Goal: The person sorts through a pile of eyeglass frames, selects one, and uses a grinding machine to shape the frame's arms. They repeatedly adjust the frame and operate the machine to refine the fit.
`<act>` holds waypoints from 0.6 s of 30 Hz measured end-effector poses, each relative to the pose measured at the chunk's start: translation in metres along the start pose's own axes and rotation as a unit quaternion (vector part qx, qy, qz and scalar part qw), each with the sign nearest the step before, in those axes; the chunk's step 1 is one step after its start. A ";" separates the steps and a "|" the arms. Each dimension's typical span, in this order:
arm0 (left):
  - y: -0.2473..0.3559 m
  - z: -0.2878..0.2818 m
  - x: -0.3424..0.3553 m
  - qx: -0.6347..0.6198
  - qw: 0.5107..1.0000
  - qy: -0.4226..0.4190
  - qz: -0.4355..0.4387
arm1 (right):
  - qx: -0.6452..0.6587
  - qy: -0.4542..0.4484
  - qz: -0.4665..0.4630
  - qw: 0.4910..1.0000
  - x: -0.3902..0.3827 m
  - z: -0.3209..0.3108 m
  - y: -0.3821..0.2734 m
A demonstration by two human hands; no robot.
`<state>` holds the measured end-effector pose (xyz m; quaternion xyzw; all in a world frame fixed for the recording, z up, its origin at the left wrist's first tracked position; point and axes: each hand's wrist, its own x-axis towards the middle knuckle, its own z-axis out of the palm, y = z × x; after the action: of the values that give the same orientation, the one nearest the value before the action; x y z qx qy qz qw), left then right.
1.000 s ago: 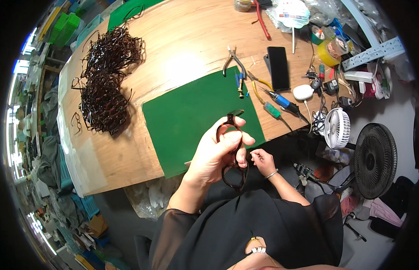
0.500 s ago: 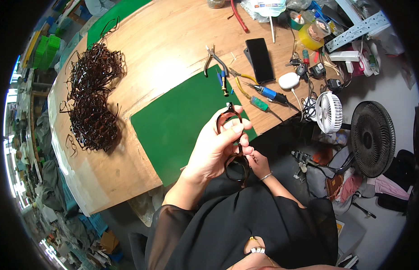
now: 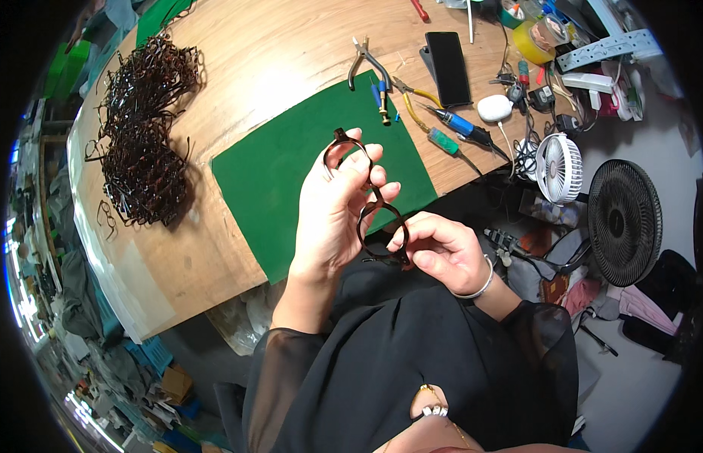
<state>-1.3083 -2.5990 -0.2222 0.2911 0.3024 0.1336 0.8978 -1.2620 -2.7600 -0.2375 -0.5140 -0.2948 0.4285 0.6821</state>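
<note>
- Against half a second ago, we see the right hand (image 3: 450, 253) risen to the dark brown glasses frame (image 3: 377, 198); back then it sat lower, beside the lower rim.
- The frame has shifted left and away from the body, so more of it now lies over the green mat (image 3: 268, 181).
- The whole view has slid as well: the heap of dark frames (image 3: 144, 170) and the black phone (image 3: 449, 69) stand higher in it.
- We read the long axis as a steep diagonal, one rim above the other; the upper end points away from the body and leans left, more so than before.
- The lower end points back toward the body and to the right.
- The left hand (image 3: 325, 208) grasps the frame, thumb and fingers around the upper rim and bridge.
- The right hand's bent fingers touch the lower rim's outer end; we cannot tell whether they pinch it.
- We find the frame held up near the mat's front edge, between both hands.
</note>
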 end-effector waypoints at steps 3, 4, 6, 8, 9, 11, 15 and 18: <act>0.003 -0.003 -0.002 0.006 0.999 0.024 0.021 | 0.058 0.008 0.069 0.996 0.003 0.008 -0.003; 0.003 -0.006 -0.003 0.006 1.000 0.020 0.023 | 0.058 0.005 0.068 0.996 0.004 0.009 -0.002; 0.004 -0.011 -0.004 0.002 0.999 0.020 0.024 | 0.058 0.000 0.067 0.996 0.005 0.011 -0.001; 0.004 -0.013 -0.005 -0.004 0.999 0.028 0.021 | 0.063 0.001 0.071 0.996 0.007 0.012 0.002; 0.005 -0.013 -0.005 -0.005 0.999 0.031 0.032 | 0.066 0.000 0.073 0.995 0.008 0.013 0.002; 0.005 -0.013 -0.007 -0.006 0.998 0.036 0.053 | 0.069 0.007 0.076 0.995 0.008 0.014 0.004; 0.006 -0.014 -0.010 0.003 0.996 0.041 0.077 | 0.081 0.016 0.086 0.993 0.009 0.017 0.007; 0.007 -0.015 -0.011 0.011 0.996 0.039 0.084 | 0.079 0.013 0.087 0.993 0.009 0.016 0.009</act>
<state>-1.3265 -2.5918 -0.2226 0.3198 0.3129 0.2170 0.8676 -1.2741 -2.7444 -0.2420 -0.4873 -0.2053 0.5019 0.6844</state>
